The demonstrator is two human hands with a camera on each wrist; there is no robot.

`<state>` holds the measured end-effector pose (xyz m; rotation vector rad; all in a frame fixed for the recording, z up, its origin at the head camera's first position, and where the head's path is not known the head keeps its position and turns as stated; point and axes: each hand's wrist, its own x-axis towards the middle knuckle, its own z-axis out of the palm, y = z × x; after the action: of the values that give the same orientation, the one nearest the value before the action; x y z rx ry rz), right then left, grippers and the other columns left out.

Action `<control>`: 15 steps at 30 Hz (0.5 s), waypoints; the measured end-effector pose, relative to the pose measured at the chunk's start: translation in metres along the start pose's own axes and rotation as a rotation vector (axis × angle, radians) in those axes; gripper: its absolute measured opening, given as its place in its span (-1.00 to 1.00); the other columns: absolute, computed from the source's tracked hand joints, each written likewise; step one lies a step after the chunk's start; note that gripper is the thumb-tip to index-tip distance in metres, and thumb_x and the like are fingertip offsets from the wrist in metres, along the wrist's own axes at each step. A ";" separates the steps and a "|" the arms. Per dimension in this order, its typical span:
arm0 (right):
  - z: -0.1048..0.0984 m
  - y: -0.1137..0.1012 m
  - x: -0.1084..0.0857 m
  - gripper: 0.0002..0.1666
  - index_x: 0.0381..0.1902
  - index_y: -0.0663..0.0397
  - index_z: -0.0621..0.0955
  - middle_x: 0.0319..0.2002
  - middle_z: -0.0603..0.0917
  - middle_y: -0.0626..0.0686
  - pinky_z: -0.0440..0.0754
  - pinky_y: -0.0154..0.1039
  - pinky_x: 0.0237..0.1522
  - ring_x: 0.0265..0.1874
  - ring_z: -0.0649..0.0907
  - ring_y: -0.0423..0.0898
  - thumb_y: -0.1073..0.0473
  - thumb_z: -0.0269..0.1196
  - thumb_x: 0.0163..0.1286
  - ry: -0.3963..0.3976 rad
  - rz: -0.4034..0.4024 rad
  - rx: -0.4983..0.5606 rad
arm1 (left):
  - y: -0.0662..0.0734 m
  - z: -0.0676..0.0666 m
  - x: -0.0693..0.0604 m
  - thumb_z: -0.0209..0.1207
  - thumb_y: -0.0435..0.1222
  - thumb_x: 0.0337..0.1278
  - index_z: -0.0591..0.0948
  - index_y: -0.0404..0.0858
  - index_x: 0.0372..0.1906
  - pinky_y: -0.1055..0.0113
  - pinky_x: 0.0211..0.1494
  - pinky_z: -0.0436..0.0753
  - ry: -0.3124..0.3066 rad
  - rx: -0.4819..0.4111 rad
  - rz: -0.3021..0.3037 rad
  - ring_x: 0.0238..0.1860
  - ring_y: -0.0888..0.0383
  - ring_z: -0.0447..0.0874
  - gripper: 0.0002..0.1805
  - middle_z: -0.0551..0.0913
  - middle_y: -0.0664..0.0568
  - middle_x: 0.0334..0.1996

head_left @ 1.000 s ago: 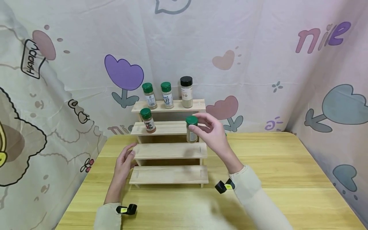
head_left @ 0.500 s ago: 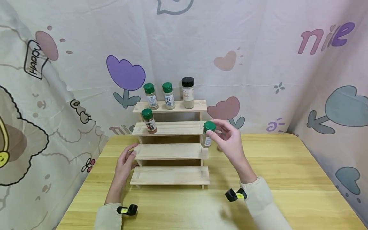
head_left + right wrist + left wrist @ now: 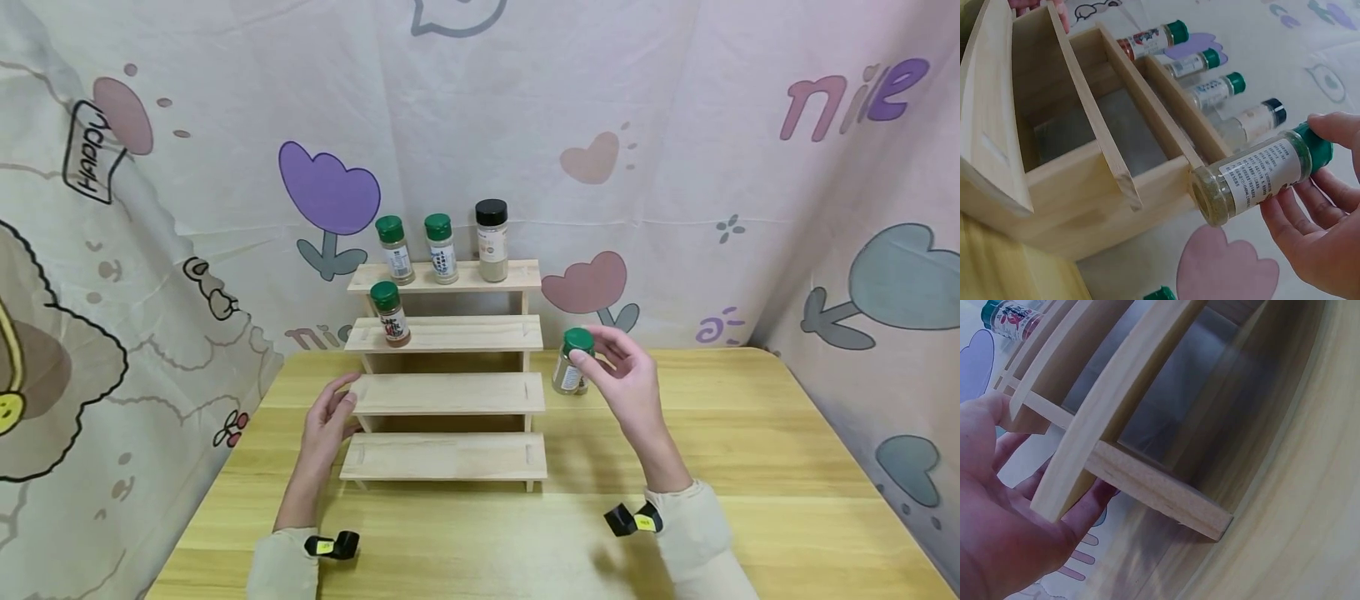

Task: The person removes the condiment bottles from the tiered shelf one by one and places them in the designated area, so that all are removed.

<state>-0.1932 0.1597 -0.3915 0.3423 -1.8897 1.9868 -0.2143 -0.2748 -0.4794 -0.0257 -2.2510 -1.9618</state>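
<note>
Currently: at yellow wooden table, backed by printed cloth; pinching jar in right hand, seemingly gripping rack with left hand.

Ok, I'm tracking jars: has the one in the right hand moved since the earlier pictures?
Yes: in the head view, the held jar moved right, from overlapping the wooden rack to beyond its right edge.

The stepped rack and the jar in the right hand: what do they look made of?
Stepped rack: pale wood, apparently unvarnished; faint grain, matte surface.
Jar: clear glass or plastic, can't tell which; contents show through its shiny wall.
Cap: probably opaque green plastic, judging by its even colour.
</note>
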 end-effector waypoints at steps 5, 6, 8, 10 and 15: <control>-0.009 0.005 0.001 -0.53 0.19 0.33 0.59 0.03 0.69 0.09 0.62 -0.30 0.15 0.07 0.68 -0.07 0.36 0.41 0.35 0.021 0.002 -0.020 | 0.000 -0.001 0.000 0.00 -0.13 0.63 0.43 -0.19 0.47 0.27 -0.06 0.73 -0.001 -0.007 -0.008 0.01 0.23 0.63 -0.52 0.64 0.19 -0.01; -0.011 0.005 0.001 -0.53 0.19 0.33 0.60 0.03 0.69 0.09 0.62 -0.30 0.14 0.07 0.68 -0.07 0.36 0.41 0.35 0.027 0.002 -0.026 | 0.000 -0.001 0.000 0.00 -0.12 0.63 0.42 -0.19 0.47 0.27 -0.06 0.73 -0.001 -0.004 -0.010 0.01 0.24 0.62 -0.52 0.63 0.19 -0.01; -0.015 0.008 0.001 -0.53 0.19 0.33 0.60 0.03 0.70 0.10 0.62 -0.31 0.14 0.06 0.68 -0.08 0.35 0.42 0.35 0.034 0.004 -0.036 | 0.000 -0.001 0.000 0.00 -0.12 0.63 0.42 -0.19 0.47 0.28 -0.05 0.73 0.001 -0.001 -0.015 0.02 0.24 0.62 -0.52 0.63 0.20 0.00; -0.019 0.010 0.001 -0.53 0.19 0.34 0.60 0.03 0.70 0.11 0.62 -0.32 0.14 0.05 0.68 -0.09 0.34 0.42 0.35 0.042 0.006 -0.044 | -0.001 0.000 0.000 -0.01 -0.11 0.63 0.42 -0.18 0.47 0.28 -0.05 0.73 0.004 0.002 -0.018 0.02 0.25 0.62 -0.52 0.63 0.20 0.00; -0.028 0.015 0.003 -0.53 0.19 0.34 0.60 0.00 0.69 0.08 0.61 -0.37 0.12 0.04 0.68 -0.12 0.31 0.41 0.36 0.079 0.019 -0.083 | 0.000 0.000 0.000 -0.01 -0.11 0.63 0.42 -0.17 0.48 0.28 -0.06 0.72 0.004 0.007 -0.018 0.03 0.24 0.61 -0.51 0.62 0.19 0.01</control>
<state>-0.2006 0.1875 -0.4056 0.2212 -1.9252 1.8987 -0.2138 -0.2751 -0.4797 0.0001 -2.2636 -1.9607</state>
